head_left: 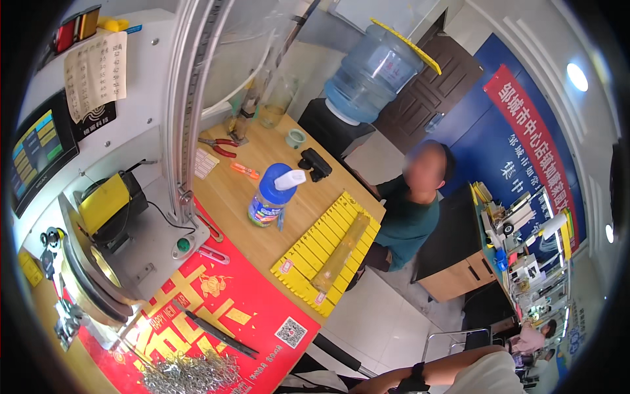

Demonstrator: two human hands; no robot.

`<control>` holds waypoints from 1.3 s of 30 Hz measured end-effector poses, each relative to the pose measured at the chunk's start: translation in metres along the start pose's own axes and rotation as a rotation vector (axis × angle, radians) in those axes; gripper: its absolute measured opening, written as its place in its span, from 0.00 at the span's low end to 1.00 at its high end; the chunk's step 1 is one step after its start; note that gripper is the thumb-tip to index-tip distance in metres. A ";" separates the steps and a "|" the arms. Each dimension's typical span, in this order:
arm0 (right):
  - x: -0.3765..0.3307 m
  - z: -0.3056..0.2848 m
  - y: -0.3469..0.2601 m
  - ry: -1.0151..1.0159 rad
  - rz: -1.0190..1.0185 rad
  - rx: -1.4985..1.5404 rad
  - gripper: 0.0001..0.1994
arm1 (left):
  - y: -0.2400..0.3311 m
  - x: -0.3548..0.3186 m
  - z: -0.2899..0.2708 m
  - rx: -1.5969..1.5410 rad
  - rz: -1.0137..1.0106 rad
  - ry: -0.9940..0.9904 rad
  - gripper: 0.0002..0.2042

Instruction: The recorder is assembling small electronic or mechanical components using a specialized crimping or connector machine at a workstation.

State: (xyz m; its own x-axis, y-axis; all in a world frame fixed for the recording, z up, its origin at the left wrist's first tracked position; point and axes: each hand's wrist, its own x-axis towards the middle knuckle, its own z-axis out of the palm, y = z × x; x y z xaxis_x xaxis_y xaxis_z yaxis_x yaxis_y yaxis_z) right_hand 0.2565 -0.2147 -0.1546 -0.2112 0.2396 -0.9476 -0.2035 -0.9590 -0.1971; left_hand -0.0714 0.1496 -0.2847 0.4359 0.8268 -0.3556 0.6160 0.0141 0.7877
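My right forearm (459,369) comes in at the lower right under a white sleeve, with a black watch (416,379) on the wrist. Just past the watch, the edge of my right hand (379,384) shows at the lower rim; its fingers are cut off from sight. Nearest to it is the table's front edge. My left hand is out of the picture. Black tweezers (216,330) lie on a red printed mat (269,299). In front of them sits a heap of thin, silvery metal pieces (190,375).
A machine with a screen (42,154) and metal column (190,98) stands left. A blue-capped bottle (266,203), red-handled pliers (220,146) and a yellow slatted board (298,256) bearing a clear tube (341,253) are on the table. A person (413,210) sits beyond its right edge.
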 end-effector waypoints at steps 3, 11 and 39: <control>-0.006 0.003 -0.013 0.013 0.026 0.022 0.16 | 0.002 0.008 -0.004 0.000 -0.002 -0.012 0.26; -0.027 0.011 -0.029 0.114 0.105 0.041 0.17 | 0.010 0.015 -0.013 0.010 -0.012 -0.018 0.26; -0.019 -0.007 0.015 0.036 -0.047 0.241 0.26 | -0.012 -0.042 -0.004 0.031 -0.015 0.199 0.28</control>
State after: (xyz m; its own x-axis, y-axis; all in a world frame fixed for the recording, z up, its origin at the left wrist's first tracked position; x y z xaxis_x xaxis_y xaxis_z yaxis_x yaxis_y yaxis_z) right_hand 0.2639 -0.2345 -0.1415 -0.1627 0.2730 -0.9481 -0.4350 -0.8824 -0.1794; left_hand -0.0991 0.1171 -0.2775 0.2904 0.9215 -0.2580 0.6428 0.0119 0.7660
